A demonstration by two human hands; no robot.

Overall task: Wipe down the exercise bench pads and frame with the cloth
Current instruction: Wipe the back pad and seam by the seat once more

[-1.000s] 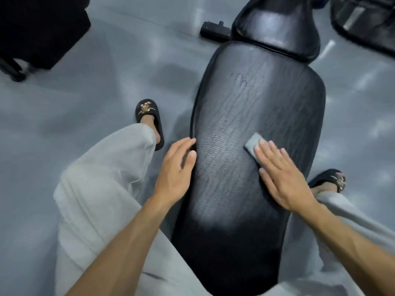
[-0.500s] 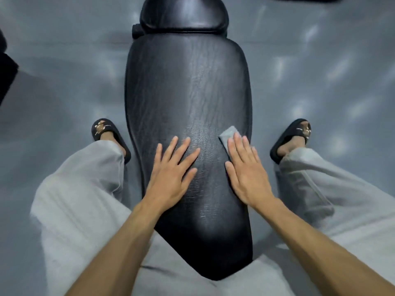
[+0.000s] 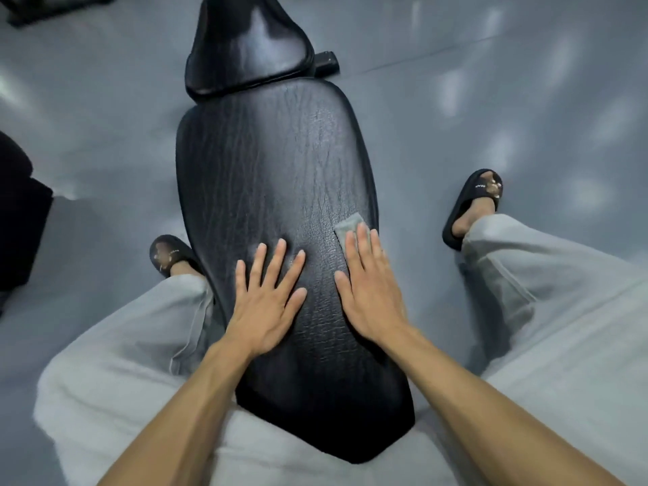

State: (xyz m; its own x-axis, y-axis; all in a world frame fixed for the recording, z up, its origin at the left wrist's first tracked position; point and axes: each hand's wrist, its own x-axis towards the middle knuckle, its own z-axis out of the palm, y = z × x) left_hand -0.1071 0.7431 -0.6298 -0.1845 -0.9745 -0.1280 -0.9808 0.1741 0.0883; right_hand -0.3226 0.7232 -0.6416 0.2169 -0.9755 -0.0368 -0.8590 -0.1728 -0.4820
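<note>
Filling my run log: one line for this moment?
right hand flat on cloth | left hand flat on bench pad | frame unseen

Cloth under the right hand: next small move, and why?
Probably slide the right hand forward, pushing the cloth up the long pad. Its flat fingers pin the cloth near the pad's right edge, the left hand lies flat beside it, and most pad surface lies ahead.

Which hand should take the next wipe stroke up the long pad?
Right. The right hand already presses the grey cloth flat onto the long pad; the left hand lies bare on the pad, bracing.
</note>
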